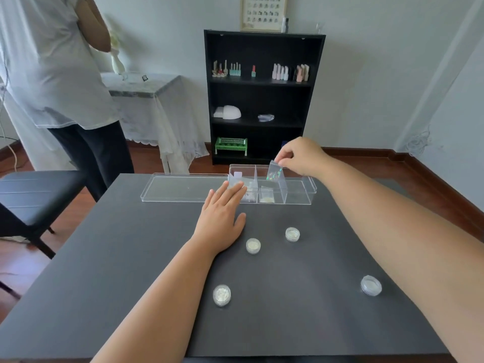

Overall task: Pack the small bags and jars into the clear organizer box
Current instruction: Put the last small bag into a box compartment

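The clear organizer box (298, 197) stands at the far edge of the dark table (131, 258), split into compartments. My right hand (301, 155) pinches the top of a small clear bag (275, 174) with iridescent flakes, held over a middle compartment. Other small bags (266, 196) lie in the left and middle compartments. My left hand (222, 218) rests flat on the table, its fingertips touching the box's left front corner. Several small round jars sit on the table: one (253, 245) by my left wrist, one (292, 234) to its right, one (222, 295) near the front, one (371, 285) under my right forearm.
The box's clear lid (183, 188) lies flat to the left of the box. A person in a white shirt (52, 61) stands at the back left beside a black stool (34, 192). A black shelf unit (262, 95) stands behind the table.
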Motion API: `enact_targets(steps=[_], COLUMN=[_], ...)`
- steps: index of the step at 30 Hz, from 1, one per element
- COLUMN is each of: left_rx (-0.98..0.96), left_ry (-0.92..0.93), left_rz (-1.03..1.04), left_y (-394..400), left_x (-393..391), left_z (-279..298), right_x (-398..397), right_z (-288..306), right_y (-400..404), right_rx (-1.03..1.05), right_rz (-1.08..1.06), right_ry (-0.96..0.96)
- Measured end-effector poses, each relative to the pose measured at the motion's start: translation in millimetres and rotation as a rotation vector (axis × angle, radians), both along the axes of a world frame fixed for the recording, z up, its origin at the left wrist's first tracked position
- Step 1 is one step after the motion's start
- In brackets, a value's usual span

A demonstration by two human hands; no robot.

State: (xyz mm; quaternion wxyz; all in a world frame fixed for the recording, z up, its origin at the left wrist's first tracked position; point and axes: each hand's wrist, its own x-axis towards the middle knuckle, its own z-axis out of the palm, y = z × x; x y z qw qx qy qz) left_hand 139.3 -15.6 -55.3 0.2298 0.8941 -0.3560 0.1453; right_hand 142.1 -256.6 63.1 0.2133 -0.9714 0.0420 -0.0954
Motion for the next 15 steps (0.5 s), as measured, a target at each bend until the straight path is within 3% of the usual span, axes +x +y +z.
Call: enact_targets(steps=[7, 15], left_rx=[-0.035, -0.05], left_ry=[0.03, 0.053], left_rz=[-0.018, -0.019], left_y=[-0.3, 0.1], left_x=[2.5, 5.2], left_z=[-0.3, 0.2], right_x=[25.4, 27.0], right_z=[-21.9, -25.8], right_y=[5.0, 12.8], right_rx=[-0.131, -0.303], right_rz=[0.099, 0.08], right_ry=[0.248, 0.381])
